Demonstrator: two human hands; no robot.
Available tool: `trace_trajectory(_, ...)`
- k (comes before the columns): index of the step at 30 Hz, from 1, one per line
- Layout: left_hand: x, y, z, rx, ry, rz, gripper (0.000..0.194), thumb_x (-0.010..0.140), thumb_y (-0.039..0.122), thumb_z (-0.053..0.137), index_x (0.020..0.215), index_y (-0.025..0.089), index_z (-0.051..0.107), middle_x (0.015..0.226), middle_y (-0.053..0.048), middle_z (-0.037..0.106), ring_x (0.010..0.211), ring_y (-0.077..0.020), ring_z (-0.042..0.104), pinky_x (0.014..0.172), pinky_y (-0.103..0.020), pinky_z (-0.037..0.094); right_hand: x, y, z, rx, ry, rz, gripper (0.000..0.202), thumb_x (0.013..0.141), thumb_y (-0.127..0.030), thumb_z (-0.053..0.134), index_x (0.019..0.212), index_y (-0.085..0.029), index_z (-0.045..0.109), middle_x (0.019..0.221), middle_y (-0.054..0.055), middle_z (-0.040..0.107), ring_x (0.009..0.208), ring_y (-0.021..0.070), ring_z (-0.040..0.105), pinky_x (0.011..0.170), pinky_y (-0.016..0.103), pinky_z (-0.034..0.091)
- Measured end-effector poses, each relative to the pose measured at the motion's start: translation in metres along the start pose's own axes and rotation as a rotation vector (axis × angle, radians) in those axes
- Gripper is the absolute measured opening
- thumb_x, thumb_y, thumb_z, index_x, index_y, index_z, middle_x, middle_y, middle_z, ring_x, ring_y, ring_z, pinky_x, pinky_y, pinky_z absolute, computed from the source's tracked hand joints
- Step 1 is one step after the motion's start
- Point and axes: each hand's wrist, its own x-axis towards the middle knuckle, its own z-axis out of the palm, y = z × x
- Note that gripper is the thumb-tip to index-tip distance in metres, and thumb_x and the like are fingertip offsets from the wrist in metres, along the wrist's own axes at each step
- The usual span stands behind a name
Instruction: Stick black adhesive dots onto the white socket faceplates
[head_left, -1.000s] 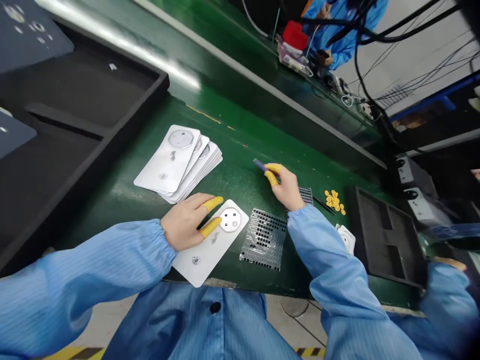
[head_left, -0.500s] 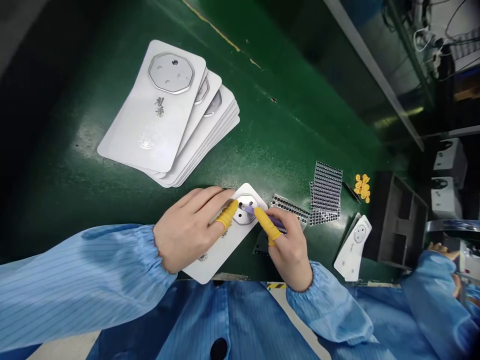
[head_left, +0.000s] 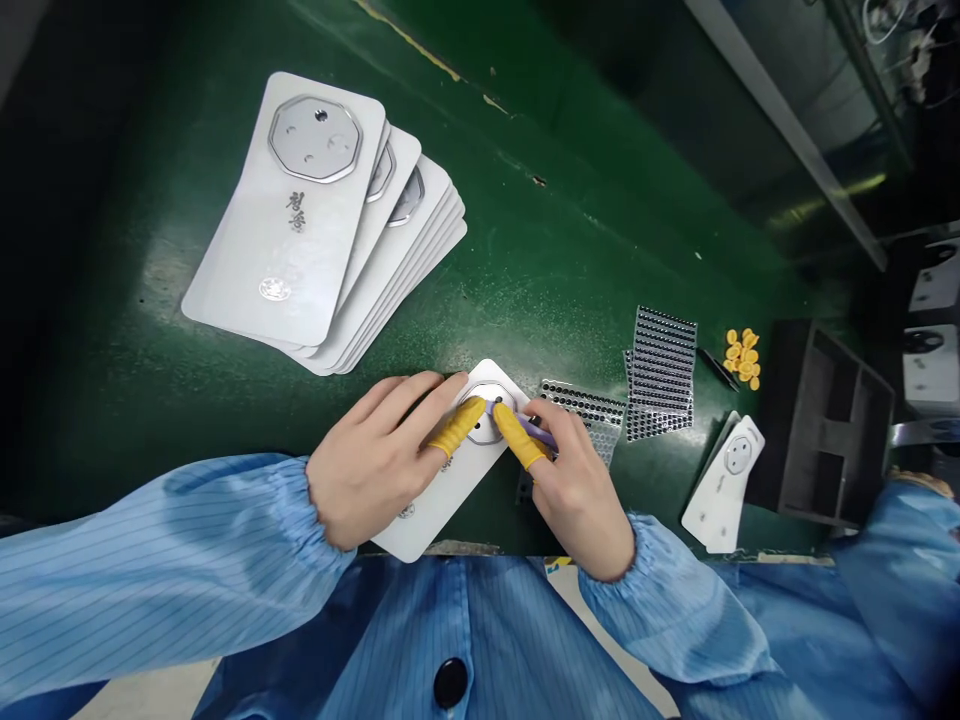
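Note:
A white rounded card (head_left: 429,520) with a silver octagonal plate (head_left: 477,432) lies slanted in front of me on the green table. My left hand (head_left: 382,450) holds it down along its left side, its yellow-capped thumb on the octagon. In my right hand (head_left: 574,480) is a slender purple tool (head_left: 538,432), its tip on the octagon between both yellow finger cots. Dark round spots show on that plate. Just right of the card, partly under my right hand, lies a sheet of black dots (head_left: 592,405).
A fanned stack of larger white cards (head_left: 315,260) lies at upper left. To the right are more dotted sheets (head_left: 664,360), black tweezers (head_left: 718,368), yellow finger cots (head_left: 742,355), small white cards (head_left: 724,500) and a dark compartment tray (head_left: 795,430). Another person's blue sleeve (head_left: 900,550) shows at far right.
My right hand's yellow-capped finger has moved left and up, closer to my left thumb, with the purple tool's tip on the octagon. The view has shifted slightly.

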Motion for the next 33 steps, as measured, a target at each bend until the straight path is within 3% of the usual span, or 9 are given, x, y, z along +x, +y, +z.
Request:
trace_trajectory(10, 0.000, 0.004, 0.007, -0.066, -0.001, 0.014, 0.031, 0.084, -0.001, 0.042, 0.084, 0.008, 0.072, 0.131, -0.020, 0.058, 0.124, -0.0334, 0.052, 0.098, -0.050, 0.048, 0.004, 0.005, -0.004, -0.081, -0.068, -0.098, 0.044, 0.091, -0.006, 0.039, 0.133, -0.014, 0.050, 0.120, 0.018, 0.054, 0.099, 0.0251, 0.050, 0.080, 0.042, 0.059)
trace_trajectory(16, -0.001, -0.003, 0.006, -0.061, 0.100, 0.112, 0.030, 0.085, -0.003, 0.039, 0.095, -0.003, 0.067, 0.123, -0.025, 0.062, 0.122, -0.0296, 0.055, 0.100, -0.038, 0.052, 0.004, 0.031, -0.001, 0.250, 0.129, -0.128, 0.067, 0.082, 0.005, 0.032, 0.142, -0.024, 0.037, 0.115, 0.011, 0.053, 0.105, 0.0211, 0.054, 0.083, 0.038, 0.056)
trace_trajectory(20, -0.003, -0.003, 0.007, -0.040, 0.047, 0.117, 0.032, 0.086, -0.003, 0.040, 0.105, -0.003, 0.065, 0.127, -0.025, 0.060, 0.125, -0.0296, 0.053, 0.103, -0.039, 0.050, -0.002, 0.040, -0.012, 0.374, 0.233, -0.059, 0.066, 0.081, 0.004, 0.040, 0.139, -0.028, 0.042, 0.118, 0.009, 0.053, 0.107, 0.0209, 0.056, 0.084, 0.038, 0.054)
trace_trajectory(24, -0.002, 0.001, 0.008, 0.006, -0.015, 0.091, 0.033, 0.085, -0.001, 0.042, 0.108, -0.001, 0.066, 0.130, -0.024, 0.058, 0.125, -0.0320, 0.052, 0.103, -0.043, 0.048, -0.016, 0.033, -0.014, 0.340, 0.245, 0.007, 0.063, 0.081, 0.004, 0.042, 0.135, -0.030, 0.047, 0.115, 0.008, 0.054, 0.101, 0.0200, 0.056, 0.079, 0.036, 0.054)
trace_trajectory(27, -0.002, 0.003, 0.007, 0.058, -0.047, 0.066, 0.034, 0.085, 0.000, 0.041, 0.106, 0.003, 0.068, 0.132, -0.020, 0.059, 0.124, -0.0330, 0.053, 0.100, -0.045, 0.049, -0.025, 0.020, -0.007, 0.290, 0.170, 0.010, 0.065, 0.080, 0.006, 0.038, 0.136, -0.026, 0.045, 0.116, 0.010, 0.053, 0.105, 0.0210, 0.054, 0.079, 0.037, 0.055)
trace_trajectory(33, -0.007, -0.002, 0.012, -0.079, 0.069, 0.061, 0.033, 0.084, -0.002, 0.040, 0.101, 0.005, 0.067, 0.133, -0.020, 0.057, 0.129, -0.0312, 0.049, 0.100, -0.045, 0.049, -0.026, -0.001, 0.006, 0.187, 0.123, -0.034, 0.056, 0.075, 0.010, 0.033, 0.120, -0.017, 0.054, 0.115, 0.014, 0.051, 0.106, 0.0226, 0.051, 0.077, 0.038, 0.058)
